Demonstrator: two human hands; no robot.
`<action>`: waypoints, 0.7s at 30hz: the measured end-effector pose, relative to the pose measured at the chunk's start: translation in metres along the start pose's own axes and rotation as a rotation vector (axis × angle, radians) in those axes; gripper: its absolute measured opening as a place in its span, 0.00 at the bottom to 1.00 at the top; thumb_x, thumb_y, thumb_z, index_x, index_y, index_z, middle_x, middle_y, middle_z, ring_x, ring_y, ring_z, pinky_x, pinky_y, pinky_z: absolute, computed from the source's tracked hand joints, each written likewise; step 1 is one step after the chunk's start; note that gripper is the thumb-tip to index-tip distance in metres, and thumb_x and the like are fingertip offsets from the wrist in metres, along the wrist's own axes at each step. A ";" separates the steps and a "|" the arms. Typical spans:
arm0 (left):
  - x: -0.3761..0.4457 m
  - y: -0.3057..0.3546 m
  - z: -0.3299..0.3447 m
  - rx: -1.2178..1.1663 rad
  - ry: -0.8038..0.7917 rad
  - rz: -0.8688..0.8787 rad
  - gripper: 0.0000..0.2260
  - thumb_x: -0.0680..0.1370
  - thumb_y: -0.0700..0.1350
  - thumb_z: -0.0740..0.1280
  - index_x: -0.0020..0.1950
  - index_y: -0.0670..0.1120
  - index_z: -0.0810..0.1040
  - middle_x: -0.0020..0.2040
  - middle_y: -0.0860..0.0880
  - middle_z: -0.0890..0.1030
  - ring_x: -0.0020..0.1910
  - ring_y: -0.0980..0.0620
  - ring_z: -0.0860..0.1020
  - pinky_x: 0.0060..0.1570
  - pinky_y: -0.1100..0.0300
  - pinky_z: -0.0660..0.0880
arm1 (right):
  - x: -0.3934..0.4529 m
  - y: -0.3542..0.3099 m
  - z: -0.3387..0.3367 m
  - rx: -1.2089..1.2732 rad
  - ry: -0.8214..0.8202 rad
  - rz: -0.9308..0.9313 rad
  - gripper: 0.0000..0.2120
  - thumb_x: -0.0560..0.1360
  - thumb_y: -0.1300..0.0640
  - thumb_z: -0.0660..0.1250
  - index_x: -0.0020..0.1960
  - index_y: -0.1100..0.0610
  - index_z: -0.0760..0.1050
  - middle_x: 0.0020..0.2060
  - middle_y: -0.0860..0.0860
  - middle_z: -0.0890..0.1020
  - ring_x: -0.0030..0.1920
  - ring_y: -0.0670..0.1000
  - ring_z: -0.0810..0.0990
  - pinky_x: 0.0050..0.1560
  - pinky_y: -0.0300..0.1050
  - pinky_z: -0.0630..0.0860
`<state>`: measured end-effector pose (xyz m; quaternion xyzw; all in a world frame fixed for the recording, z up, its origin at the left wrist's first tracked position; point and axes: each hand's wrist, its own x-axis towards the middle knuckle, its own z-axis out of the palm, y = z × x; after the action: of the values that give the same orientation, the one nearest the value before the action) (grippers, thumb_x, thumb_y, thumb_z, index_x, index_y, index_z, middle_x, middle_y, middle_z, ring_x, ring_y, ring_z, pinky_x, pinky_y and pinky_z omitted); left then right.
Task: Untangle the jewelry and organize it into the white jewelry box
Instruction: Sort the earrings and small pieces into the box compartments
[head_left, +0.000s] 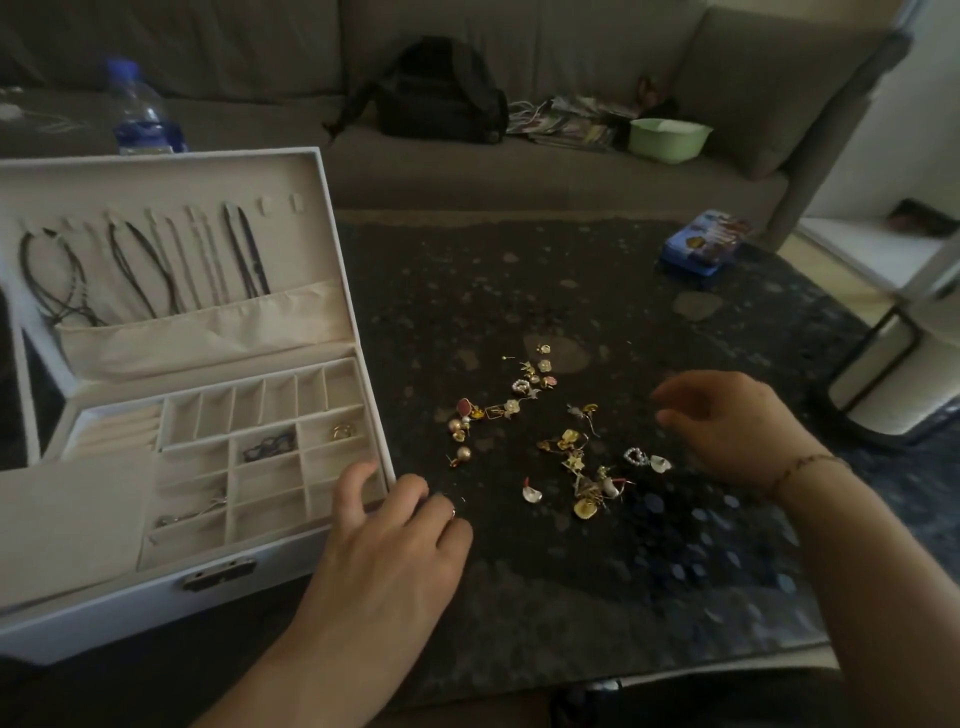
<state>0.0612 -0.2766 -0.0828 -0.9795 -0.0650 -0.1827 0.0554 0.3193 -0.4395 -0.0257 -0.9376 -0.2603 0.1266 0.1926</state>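
Left hand (395, 540) fingers relaxed, resting on jewelry box (218, 592) corner, holding nothing. Right hand (737, 431) fingers loosely curled, empty. Earrings (566, 441) scattered on worktop (597, 582) between both hands' fingers.

A water bottle (139, 111), black backpack (441, 93), green bowl (669, 139) and blue tin (704, 243) sit around.

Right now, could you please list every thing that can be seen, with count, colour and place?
jewelry box: one, white, open, table's left
necklaces: several, dark, hanging inside lid
gold ring: one, right tray compartment
earrings: many, gold and pearl, scattered on table
table: one, dark speckled
tin: one, blue, table's far right
bottle: one, blue-capped, behind box
backpack: one, black, on sofa
bowl: one, green, on sofa
left hand: at box's right edge
right hand: over earrings, braceleted
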 end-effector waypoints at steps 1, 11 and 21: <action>0.000 0.000 -0.001 -0.017 0.040 0.022 0.12 0.60 0.40 0.76 0.42 0.48 0.85 0.40 0.50 0.81 0.45 0.46 0.80 0.57 0.41 0.62 | 0.000 0.004 -0.001 -0.011 0.004 0.011 0.09 0.77 0.54 0.67 0.57 0.45 0.77 0.52 0.44 0.78 0.51 0.45 0.74 0.53 0.41 0.69; -0.001 0.004 -0.010 -0.546 0.172 -0.054 0.05 0.75 0.50 0.68 0.45 0.53 0.84 0.51 0.60 0.79 0.53 0.59 0.76 0.51 0.56 0.74 | 0.002 -0.002 0.008 -0.025 -0.104 0.006 0.09 0.79 0.55 0.65 0.56 0.44 0.77 0.50 0.43 0.78 0.52 0.44 0.76 0.56 0.42 0.73; 0.000 0.005 -0.039 -1.101 0.049 -0.339 0.07 0.72 0.56 0.69 0.47 0.58 0.84 0.40 0.61 0.85 0.43 0.60 0.84 0.44 0.69 0.77 | 0.017 -0.034 0.046 -0.088 -0.001 0.036 0.04 0.75 0.45 0.69 0.46 0.44 0.79 0.43 0.43 0.80 0.44 0.44 0.79 0.46 0.45 0.81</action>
<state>0.0488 -0.2866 -0.0471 -0.8354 -0.1153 -0.2183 -0.4911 0.3029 -0.3896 -0.0550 -0.9496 -0.2491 0.1190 0.1486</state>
